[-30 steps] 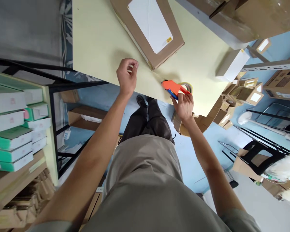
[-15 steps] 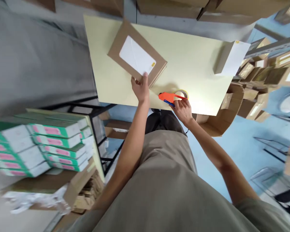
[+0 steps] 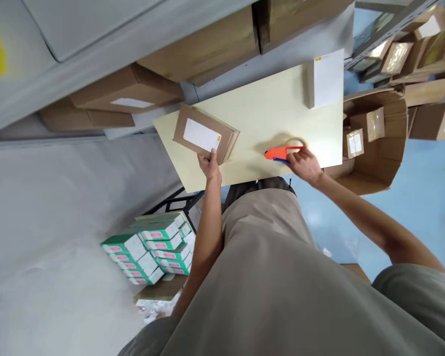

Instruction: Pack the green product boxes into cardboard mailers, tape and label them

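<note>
A flat brown cardboard parcel (image 3: 193, 123) with a white label lies on the pale yellow table (image 3: 263, 109). My left hand (image 3: 209, 165) grips the parcel's near edge, fingers closed on it. My right hand (image 3: 304, 163) is wrapped round the handle of an orange tape dispenser (image 3: 278, 153) that rests on the table near its front edge, with its tape roll behind my fingers.
A white box (image 3: 324, 79) stands at the table's far right corner. An open carton (image 3: 374, 138) with small boxes sits on the blue floor to the right. Large cardboard boxes (image 3: 133, 89) line the wall behind. Green and white boxes (image 3: 152, 247) are stacked at lower left.
My left hand went from hovering above the table to gripping the parcel's near edge. My right hand stayed on the tape dispenser. The view swung, so the table looks smaller and farther.
</note>
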Demonstrator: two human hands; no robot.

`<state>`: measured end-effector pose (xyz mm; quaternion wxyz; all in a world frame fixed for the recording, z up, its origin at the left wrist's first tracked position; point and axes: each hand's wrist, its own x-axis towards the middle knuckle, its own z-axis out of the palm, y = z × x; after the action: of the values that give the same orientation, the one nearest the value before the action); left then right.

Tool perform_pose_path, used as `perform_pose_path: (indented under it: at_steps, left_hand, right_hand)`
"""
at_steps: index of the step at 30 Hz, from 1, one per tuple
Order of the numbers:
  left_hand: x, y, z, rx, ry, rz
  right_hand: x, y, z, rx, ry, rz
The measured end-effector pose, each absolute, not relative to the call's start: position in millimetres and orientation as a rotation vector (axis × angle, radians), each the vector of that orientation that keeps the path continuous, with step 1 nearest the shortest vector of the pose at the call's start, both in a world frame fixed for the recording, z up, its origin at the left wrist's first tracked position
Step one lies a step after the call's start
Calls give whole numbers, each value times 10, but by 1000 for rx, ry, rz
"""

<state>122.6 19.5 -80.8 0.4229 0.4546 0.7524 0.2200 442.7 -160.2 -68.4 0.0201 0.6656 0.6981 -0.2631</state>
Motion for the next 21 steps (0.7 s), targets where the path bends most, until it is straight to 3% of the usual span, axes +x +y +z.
perform_pose_path:
  at_steps: [4, 11, 21]
  left_hand:
    - [1210, 198, -751, 1170, 1883, 481]
    - [1129, 260, -686, 1168, 1742, 535]
    - [260, 1134, -434, 1333, 1482, 80]
  right_hand:
    - [4707, -1005, -648, 2203, 2098, -769]
    - [4338, 253, -571, 2072, 2288, -608]
    - [3585, 135, -621, 1609, 2420, -859]
